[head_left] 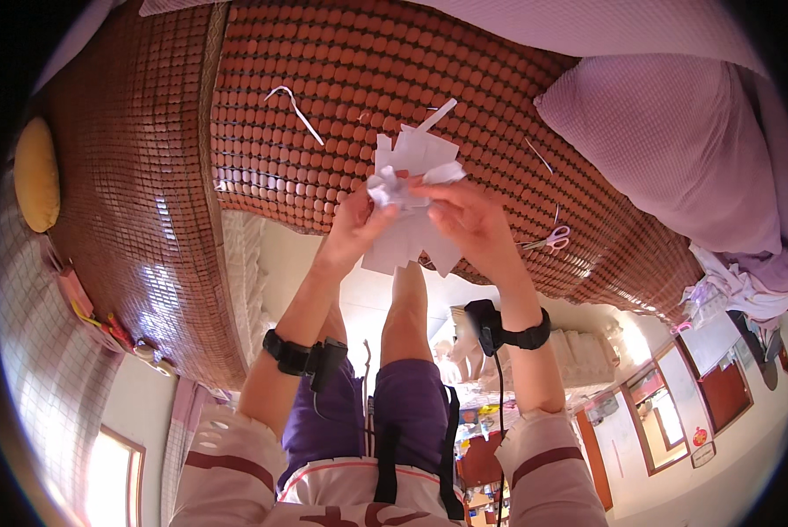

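Note:
My left hand (357,221) is closed around a crumpled piece of white paper (383,188), in front of me at the bed's near edge. From the other side my right hand (469,220) meets it, thumb and index finger pinching at the paper's right part. Beneath and beyond both hands lie several flat white paper pieces (403,241), overlapping, with a narrow strip (438,114) sticking out at the far side. To the right of my right hand, scissors (552,239) with light purple handles rest on the brown tile mat (315,53).
A thin curled paper strip (302,117) lies on the mat at the far left, another thin strip (540,156) to the right. A pink pillow (666,140) fills the right side. A yellow cushion (36,176) sits far left. Black straps with devices (306,356) circle my forearms, one trailing a cable.

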`<control>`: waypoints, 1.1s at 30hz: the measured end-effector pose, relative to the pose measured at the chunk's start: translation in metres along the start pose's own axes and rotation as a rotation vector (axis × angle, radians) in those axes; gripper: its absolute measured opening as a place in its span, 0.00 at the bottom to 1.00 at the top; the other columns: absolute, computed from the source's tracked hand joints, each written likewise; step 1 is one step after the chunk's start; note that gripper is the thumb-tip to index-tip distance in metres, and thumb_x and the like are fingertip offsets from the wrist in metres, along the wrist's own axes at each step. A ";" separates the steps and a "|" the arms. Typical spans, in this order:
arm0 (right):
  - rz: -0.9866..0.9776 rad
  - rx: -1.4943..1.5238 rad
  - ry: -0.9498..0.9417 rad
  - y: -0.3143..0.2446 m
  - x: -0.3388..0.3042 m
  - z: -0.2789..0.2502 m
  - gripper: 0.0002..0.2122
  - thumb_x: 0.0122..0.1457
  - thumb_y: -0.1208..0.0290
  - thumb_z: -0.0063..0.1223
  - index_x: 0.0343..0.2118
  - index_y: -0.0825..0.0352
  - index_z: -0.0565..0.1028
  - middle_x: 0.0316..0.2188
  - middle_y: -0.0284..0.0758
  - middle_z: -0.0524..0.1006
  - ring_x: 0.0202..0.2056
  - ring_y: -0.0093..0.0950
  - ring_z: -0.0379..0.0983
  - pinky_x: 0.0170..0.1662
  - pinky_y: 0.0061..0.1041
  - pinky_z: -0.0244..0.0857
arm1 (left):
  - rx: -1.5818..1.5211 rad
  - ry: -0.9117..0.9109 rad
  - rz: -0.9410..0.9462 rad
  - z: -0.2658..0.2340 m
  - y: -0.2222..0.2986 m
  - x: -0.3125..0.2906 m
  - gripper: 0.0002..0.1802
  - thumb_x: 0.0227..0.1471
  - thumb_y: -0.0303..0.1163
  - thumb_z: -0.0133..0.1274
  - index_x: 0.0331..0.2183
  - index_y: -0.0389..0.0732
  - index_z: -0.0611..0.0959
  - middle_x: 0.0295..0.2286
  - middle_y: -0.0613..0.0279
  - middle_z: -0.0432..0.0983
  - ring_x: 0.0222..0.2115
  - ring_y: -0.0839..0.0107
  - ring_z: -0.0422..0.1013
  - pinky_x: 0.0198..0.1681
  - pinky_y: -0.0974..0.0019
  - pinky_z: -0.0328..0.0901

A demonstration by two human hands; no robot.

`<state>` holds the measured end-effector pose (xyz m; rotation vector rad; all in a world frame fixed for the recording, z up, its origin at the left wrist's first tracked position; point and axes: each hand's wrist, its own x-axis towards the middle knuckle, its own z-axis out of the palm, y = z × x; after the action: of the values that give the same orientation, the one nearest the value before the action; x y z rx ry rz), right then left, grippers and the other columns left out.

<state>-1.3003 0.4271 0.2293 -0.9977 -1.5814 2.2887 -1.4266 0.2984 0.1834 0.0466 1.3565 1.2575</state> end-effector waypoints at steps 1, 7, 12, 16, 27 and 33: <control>-0.012 -0.031 -0.038 0.002 0.000 0.000 0.10 0.53 0.77 0.48 0.39 0.71 0.72 0.39 0.36 0.72 0.42 0.23 0.67 0.44 0.20 0.62 | 0.079 -0.028 -0.036 0.000 0.000 0.003 0.17 0.48 0.29 0.51 0.42 0.34 0.72 0.33 0.64 0.72 0.32 0.81 0.67 0.35 0.76 0.63; 0.146 -0.217 0.359 0.046 0.002 -0.050 0.09 0.51 0.74 0.51 0.36 0.69 0.74 0.36 0.35 0.74 0.32 0.25 0.71 0.38 0.21 0.64 | 0.170 0.114 -0.096 -0.005 -0.009 0.007 0.14 0.46 0.28 0.53 0.38 0.35 0.73 0.30 0.64 0.73 0.29 0.81 0.68 0.31 0.76 0.65; -0.013 -1.117 0.825 0.106 0.011 -0.137 0.09 0.49 0.70 0.55 0.33 0.66 0.76 0.34 0.33 0.73 0.35 0.30 0.70 0.36 0.25 0.67 | 0.146 0.161 -0.034 -0.018 -0.011 0.007 0.13 0.46 0.27 0.53 0.36 0.34 0.73 0.30 0.64 0.73 0.28 0.81 0.68 0.30 0.76 0.65; 0.008 -1.393 0.782 0.130 0.002 -0.172 0.08 0.49 0.67 0.55 0.31 0.64 0.76 0.31 0.33 0.73 0.33 0.31 0.70 0.33 0.28 0.68 | 0.160 0.180 -0.064 -0.034 -0.007 0.007 0.13 0.46 0.27 0.53 0.35 0.32 0.73 0.30 0.64 0.73 0.28 0.81 0.68 0.30 0.76 0.65; 0.067 -1.531 0.744 0.143 0.006 -0.162 0.04 0.51 0.71 0.49 0.25 0.66 0.72 0.27 0.34 0.70 0.32 0.33 0.68 0.32 0.29 0.67 | 0.071 0.180 -0.042 -0.056 0.009 0.011 0.15 0.49 0.26 0.50 0.40 0.33 0.70 0.34 0.63 0.72 0.33 0.79 0.68 0.35 0.74 0.64; 0.071 -0.923 0.731 0.165 0.002 -0.189 0.04 0.53 0.73 0.48 0.28 0.68 0.71 0.28 0.35 0.70 0.30 0.29 0.69 0.30 0.25 0.68 | 0.073 0.242 -0.067 -0.068 0.015 0.012 0.15 0.49 0.27 0.51 0.39 0.33 0.71 0.33 0.64 0.72 0.32 0.79 0.68 0.34 0.74 0.64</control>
<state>-1.1494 0.5032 0.0430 -1.7953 -2.1873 0.8811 -1.4888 0.2712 0.1635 -0.1034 1.5990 1.1849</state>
